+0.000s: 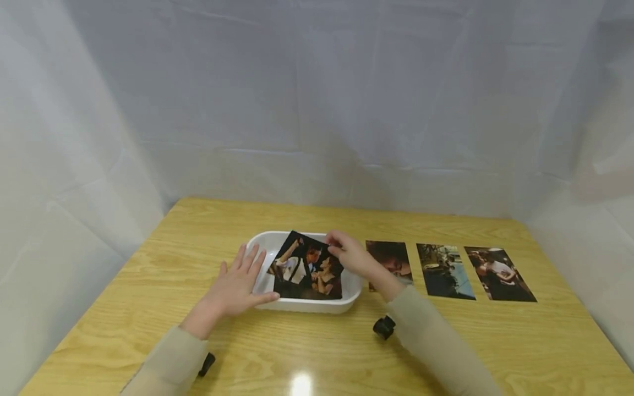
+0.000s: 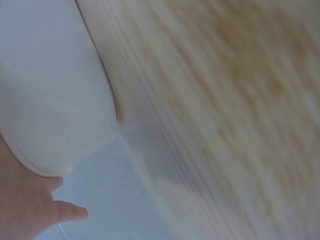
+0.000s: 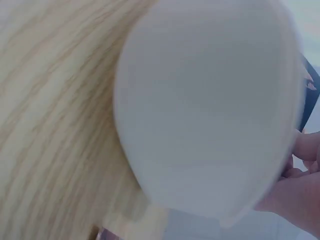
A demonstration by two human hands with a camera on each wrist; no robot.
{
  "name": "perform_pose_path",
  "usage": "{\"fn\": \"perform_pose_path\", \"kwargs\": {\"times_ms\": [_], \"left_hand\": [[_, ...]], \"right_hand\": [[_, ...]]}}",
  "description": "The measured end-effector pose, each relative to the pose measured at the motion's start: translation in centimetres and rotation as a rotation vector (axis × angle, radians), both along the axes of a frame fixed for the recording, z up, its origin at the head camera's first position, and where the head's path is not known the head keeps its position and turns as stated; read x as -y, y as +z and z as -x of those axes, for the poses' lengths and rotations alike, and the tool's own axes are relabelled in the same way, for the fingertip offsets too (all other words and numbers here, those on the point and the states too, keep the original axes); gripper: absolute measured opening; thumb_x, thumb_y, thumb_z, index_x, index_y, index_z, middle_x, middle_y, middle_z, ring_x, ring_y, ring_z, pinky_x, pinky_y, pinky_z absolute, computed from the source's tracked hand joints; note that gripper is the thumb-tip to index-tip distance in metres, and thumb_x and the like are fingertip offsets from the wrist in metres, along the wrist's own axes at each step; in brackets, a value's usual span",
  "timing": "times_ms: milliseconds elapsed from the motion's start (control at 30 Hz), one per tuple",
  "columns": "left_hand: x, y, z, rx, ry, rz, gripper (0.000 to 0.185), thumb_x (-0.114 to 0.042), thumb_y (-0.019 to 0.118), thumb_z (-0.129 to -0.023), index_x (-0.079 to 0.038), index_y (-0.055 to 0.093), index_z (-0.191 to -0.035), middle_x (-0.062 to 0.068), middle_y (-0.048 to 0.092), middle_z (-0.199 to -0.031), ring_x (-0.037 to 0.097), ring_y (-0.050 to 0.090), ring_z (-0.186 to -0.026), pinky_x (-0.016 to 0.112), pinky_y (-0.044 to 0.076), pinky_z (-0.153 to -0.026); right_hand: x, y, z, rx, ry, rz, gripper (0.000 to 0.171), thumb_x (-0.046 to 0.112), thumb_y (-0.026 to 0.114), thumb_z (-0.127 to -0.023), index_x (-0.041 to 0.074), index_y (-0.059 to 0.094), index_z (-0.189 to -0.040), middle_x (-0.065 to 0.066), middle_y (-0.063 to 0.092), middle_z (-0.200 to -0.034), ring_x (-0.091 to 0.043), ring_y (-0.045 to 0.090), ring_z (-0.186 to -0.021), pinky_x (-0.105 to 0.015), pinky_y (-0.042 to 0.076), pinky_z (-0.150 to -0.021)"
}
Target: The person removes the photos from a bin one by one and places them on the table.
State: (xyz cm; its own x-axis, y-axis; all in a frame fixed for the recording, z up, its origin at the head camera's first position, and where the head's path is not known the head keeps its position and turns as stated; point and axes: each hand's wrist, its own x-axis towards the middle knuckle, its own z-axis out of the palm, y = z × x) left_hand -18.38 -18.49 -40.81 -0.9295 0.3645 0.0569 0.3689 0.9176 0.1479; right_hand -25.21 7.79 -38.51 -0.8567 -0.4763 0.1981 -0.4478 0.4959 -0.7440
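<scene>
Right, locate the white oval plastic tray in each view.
Head: white oval plastic tray at table centre, under the photo.
Left wrist: tray fills upper left.
Right wrist: tray fills centre and right.
Shared landmark: yellow wooden table.

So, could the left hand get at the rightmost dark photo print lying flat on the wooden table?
Probably not easily. The left hand rests open against the white plastic tray, while the rightmost photo print lies far across the table, beyond the right hand and two other prints.
</scene>
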Motion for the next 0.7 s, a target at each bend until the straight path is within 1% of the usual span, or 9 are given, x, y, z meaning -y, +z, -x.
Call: {"fn": "perform_pose_path", "kwargs": {"times_ms": [167,233,267,300,367,467,567,667,700], "left_hand": [[0.1,0.1,0.0,0.001,0.002,-0.001,0.100,-0.073,0.039,-0.074,-0.002,0.015,-0.141,0.016,0.004,-0.146,0.037,-0.003,-0.130,0.067,0.008,-0.093],[0.1,0.2,0.0,0.010,0.005,0.000,0.101,-0.073,0.038,-0.074,-0.002,0.015,-0.141,0.016,0.004,-0.146,0.037,-0.004,-0.131,0.068,0.008,-0.093],[0.1,0.2,-0.1,0.013,0.005,-0.001,0.101,-0.073,0.038,-0.074,-0.003,0.015,-0.141,0.016,0.004,-0.146,0.036,-0.004,-0.131,0.068,0.009,-0.093],[0.1,0.2,-0.1,0.015,0.005,-0.002,0.101,-0.074,0.038,-0.074,-0.003,0.015,-0.141,0.016,0.004,-0.146,0.036,-0.004,-0.131,0.068,0.009,-0.093],[0.0,0.2,-0.1,0.018,0.005,-0.006,0.100,-0.073,0.038,-0.074,-0.003,0.015,-0.141,0.015,0.004,-0.146,0.036,-0.004,-0.131,0.068,0.009,-0.093],[-0.1,0.1,-0.2,0.016,0.002,-0.013,0.100,-0.072,0.039,-0.074,-0.003,0.015,-0.141,0.016,0.005,-0.146,0.036,-0.003,-0.131,0.068,0.009,-0.093],[-0.2,0.1,-0.2,0.016,0.000,-0.017,0.099,-0.071,0.041,-0.074,-0.003,0.015,-0.141,0.016,0.005,-0.146,0.036,-0.004,-0.131,0.068,0.010,-0.093],[-0.3,0.1,-0.1,0.015,-0.007,-0.022,0.099,-0.071,0.041,-0.074,-0.002,0.016,-0.141,0.016,0.005,-0.146,0.036,-0.004,-0.131,0.069,0.010,-0.092],[-0.3,0.1,-0.1,0.016,-0.007,-0.019,0.100,-0.072,0.040,-0.074,-0.002,0.015,-0.141,0.016,0.004,-0.146,0.036,-0.004,-0.131,0.068,0.009,-0.092]], "right_hand": [[-1.8,1.4,-1.1,0.228,-0.055,0.193,0.008,0.003,0.043,-0.092,0.003,0.047,-0.099,-0.008,0.046,-0.094,-0.021,0.045,-0.086,-0.033,0.040,-0.074],[-2.7,1.8,-1.5,0.290,-0.064,0.269,0.008,0.005,0.042,-0.093,0.003,0.045,-0.100,-0.009,0.044,-0.095,-0.021,0.043,-0.087,-0.031,0.039,-0.075],[-3.3,2.0,-1.8,0.319,-0.078,0.298,0.009,0.007,0.042,-0.093,0.004,0.044,-0.101,-0.008,0.043,-0.095,-0.021,0.043,-0.085,-0.030,0.040,-0.069],[-3.9,2.2,-2.0,0.347,-0.085,0.328,0.009,0.008,0.042,-0.094,0.004,0.044,-0.101,-0.008,0.043,-0.094,-0.020,0.043,-0.079,-0.029,0.040,-0.063],[-5.1,2.6,-2.5,0.384,-0.093,0.388,0.010,0.009,0.041,-0.094,0.004,0.043,-0.102,-0.008,0.043,-0.093,-0.018,0.042,-0.073,-0.026,0.037,-0.054],[-7.2,3.1,-3.6,0.440,-0.096,0.471,0.010,0.009,0.040,-0.095,0.003,0.041,-0.102,-0.007,0.042,-0.092,-0.015,0.042,-0.068,-0.024,0.036,-0.049],[-9.4,3.3,-4.7,0.487,-0.098,0.519,0.007,0.007,0.039,-0.094,0.003,0.038,-0.099,-0.006,0.038,-0.088,-0.013,0.038,-0.067,-0.024,0.034,-0.055],[-11.5,3.0,-6.0,0.528,-0.128,0.523,0.004,0.006,0.041,-0.094,0.006,0.037,-0.094,-0.005,0.033,-0.082,-0.014,0.032,-0.066,-0.027,0.029,-0.056],[-12.1,2.8,-6.4,0.539,-0.138,0.520,0.004,0.006,0.041,-0.093,0.007,0.037,-0.093,-0.005,0.033,-0.082,-0.014,0.033,-0.067,-0.028,0.030,-0.057]]}}
